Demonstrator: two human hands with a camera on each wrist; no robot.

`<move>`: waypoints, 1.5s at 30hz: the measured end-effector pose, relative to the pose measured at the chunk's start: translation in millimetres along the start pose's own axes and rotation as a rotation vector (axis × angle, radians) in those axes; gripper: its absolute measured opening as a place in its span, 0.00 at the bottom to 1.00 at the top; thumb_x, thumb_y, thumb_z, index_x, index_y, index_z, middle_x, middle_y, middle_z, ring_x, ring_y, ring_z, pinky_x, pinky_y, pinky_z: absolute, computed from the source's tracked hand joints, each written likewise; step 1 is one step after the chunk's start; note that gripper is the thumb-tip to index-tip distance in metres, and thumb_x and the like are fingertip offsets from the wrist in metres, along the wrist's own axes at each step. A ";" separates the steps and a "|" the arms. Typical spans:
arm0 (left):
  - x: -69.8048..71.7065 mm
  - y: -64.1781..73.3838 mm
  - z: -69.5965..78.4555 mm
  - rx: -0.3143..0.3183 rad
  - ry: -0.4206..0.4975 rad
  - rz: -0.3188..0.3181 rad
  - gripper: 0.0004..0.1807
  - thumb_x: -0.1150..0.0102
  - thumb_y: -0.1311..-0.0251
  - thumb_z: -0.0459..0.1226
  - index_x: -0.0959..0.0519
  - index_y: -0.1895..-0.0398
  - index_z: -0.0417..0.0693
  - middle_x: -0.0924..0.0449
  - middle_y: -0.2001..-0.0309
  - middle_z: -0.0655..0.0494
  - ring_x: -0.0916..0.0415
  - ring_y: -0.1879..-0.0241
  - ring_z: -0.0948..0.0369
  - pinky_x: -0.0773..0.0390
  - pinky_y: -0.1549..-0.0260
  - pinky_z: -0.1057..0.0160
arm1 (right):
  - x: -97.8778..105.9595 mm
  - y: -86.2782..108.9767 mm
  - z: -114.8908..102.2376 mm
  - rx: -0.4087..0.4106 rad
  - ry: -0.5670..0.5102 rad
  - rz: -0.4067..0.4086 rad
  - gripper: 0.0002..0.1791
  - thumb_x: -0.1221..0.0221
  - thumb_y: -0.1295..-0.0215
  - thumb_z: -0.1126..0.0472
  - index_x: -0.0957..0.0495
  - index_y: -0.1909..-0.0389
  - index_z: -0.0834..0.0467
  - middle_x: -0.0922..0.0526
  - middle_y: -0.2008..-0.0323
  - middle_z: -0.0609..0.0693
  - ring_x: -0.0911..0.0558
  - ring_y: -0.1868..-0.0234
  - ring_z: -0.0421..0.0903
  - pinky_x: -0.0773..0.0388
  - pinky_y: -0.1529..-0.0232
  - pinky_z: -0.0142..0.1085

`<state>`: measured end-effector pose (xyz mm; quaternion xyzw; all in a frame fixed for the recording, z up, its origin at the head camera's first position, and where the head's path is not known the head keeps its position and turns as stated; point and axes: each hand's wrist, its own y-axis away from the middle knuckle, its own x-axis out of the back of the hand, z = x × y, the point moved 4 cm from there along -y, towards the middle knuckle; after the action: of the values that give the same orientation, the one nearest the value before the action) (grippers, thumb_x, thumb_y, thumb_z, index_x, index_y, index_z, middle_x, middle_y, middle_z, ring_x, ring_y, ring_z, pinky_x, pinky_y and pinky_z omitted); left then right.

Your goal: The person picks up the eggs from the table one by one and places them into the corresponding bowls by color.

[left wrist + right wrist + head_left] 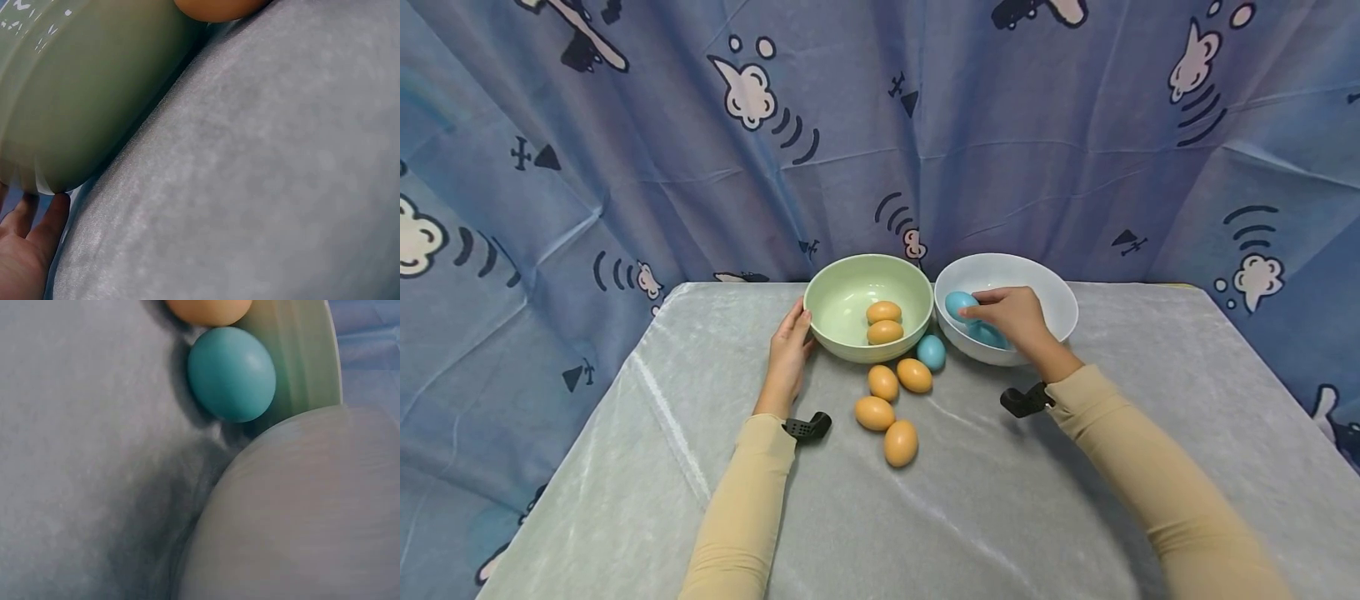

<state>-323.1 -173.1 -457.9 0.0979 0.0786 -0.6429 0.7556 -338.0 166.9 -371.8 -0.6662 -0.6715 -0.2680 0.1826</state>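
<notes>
My right hand pinches a blue egg between thumb and fingers, over the inside of the white bowl. Below it, more blue shows in that bowl, partly covered by the hand. My left hand rests against the left side of the green bowl, its fingers fairly straight. In the left wrist view, the fingertips meet the outer wall of that bowl. Two orange eggs lie inside the green bowl. The right wrist view does not show the right hand.
Another blue egg sits on the table in front of where the bowls meet. Several orange eggs lie on the grey cloth before the green bowl. A patterned blue curtain hangs behind the table's far edge.
</notes>
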 end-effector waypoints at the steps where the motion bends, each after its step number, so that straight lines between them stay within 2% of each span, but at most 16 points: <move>1: 0.0 -0.1 -0.1 0.000 -0.001 0.001 0.29 0.51 0.24 0.46 0.39 0.23 0.55 0.41 0.23 0.59 0.41 0.26 0.59 0.37 0.27 0.51 | -0.4 -1.0 0.3 0.001 0.015 -0.001 0.31 0.29 0.44 0.47 0.19 0.41 0.59 0.19 0.41 0.58 0.24 0.36 0.53 0.27 0.39 0.42; 11: -1.6 -0.8 2.0 -0.009 0.003 0.003 0.30 0.51 0.25 0.47 0.40 0.23 0.54 0.41 0.23 0.58 0.41 0.25 0.59 0.37 0.27 0.51 | -2.4 -7.6 0.8 0.001 0.097 -0.024 0.30 0.30 0.42 0.51 0.20 0.40 0.59 0.21 0.38 0.58 0.25 0.36 0.55 0.27 0.36 0.48; 17: -0.8 -1.2 2.2 0.007 -0.002 -0.001 0.30 0.51 0.25 0.48 0.40 0.23 0.56 0.43 0.23 0.60 0.42 0.25 0.59 0.38 0.27 0.51 | -5.0 -7.7 -2.4 0.048 0.130 -0.044 0.30 0.29 0.43 0.54 0.21 0.40 0.60 0.19 0.41 0.59 0.25 0.35 0.57 0.27 0.35 0.49; 22: -2.2 1.7 5.7 0.011 -0.004 -0.008 0.30 0.52 0.24 0.46 0.41 0.22 0.54 0.43 0.22 0.58 0.43 0.24 0.57 0.39 0.26 0.50 | -4.1 -6.5 -1.5 0.046 0.137 -0.050 0.28 0.29 0.41 0.55 0.20 0.41 0.61 0.18 0.43 0.58 0.24 0.36 0.57 0.27 0.34 0.49; 25: -2.6 2.1 5.2 0.014 -0.006 -0.009 0.30 0.52 0.24 0.46 0.41 0.23 0.55 0.43 0.22 0.58 0.43 0.24 0.57 0.39 0.26 0.50 | -2.3 -5.4 0.4 0.044 0.133 -0.024 0.25 0.30 0.40 0.54 0.18 0.43 0.61 0.17 0.44 0.58 0.24 0.36 0.56 0.27 0.35 0.48; 30: -2.4 1.0 1.4 0.008 -0.008 -0.005 0.30 0.51 0.25 0.46 0.40 0.23 0.55 0.42 0.23 0.59 0.42 0.25 0.59 0.37 0.27 0.51 | 2.0 2.4 1.7 0.080 0.022 0.102 0.21 0.32 0.39 0.53 0.15 0.49 0.60 0.15 0.47 0.57 0.20 0.41 0.52 0.25 0.43 0.39; 34: -2.3 1.2 0.3 0.010 -0.005 -0.005 0.30 0.51 0.25 0.46 0.40 0.23 0.56 0.42 0.23 0.59 0.42 0.25 0.59 0.37 0.27 0.51 | 3.3 19.0 -2.6 0.100 -0.122 0.152 0.21 0.30 0.40 0.49 0.13 0.51 0.57 0.12 0.51 0.53 0.18 0.47 0.41 0.26 0.50 0.26; 37: -1.8 0.7 -0.2 0.011 -0.008 -0.009 0.29 0.52 0.24 0.46 0.40 0.23 0.56 0.43 0.23 0.60 0.42 0.25 0.58 0.37 0.27 0.51 | 1.0 34.6 -8.3 0.120 -0.192 0.119 0.24 0.29 0.42 0.46 0.14 0.49 0.56 0.11 0.52 0.50 0.19 0.54 0.30 0.25 0.54 0.21; 39: -1.5 0.6 -0.1 0.011 -0.015 -0.010 0.29 0.52 0.24 0.46 0.40 0.23 0.58 0.42 0.23 0.60 0.41 0.25 0.59 0.37 0.27 0.51 | -2.2 44.9 -12.2 0.143 -0.224 0.082 0.24 0.29 0.42 0.47 0.14 0.49 0.57 0.12 0.51 0.51 0.20 0.57 0.25 0.25 0.55 0.19; 45: 0.0 1.1 0.4 0.012 -0.034 -0.014 0.29 0.53 0.24 0.48 0.40 0.23 0.60 0.42 0.23 0.63 0.41 0.25 0.60 0.35 0.28 0.52 | -14.1 69.0 -17.3 0.181 -0.237 -0.004 0.23 0.29 0.41 0.55 0.16 0.47 0.62 0.14 0.48 0.58 0.20 0.60 0.20 0.24 0.59 0.16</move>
<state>-322.0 -173.0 -457.5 0.0911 0.0626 -0.6501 0.7518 -270.7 143.0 -358.6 -0.6727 -0.7112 -0.1260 0.1607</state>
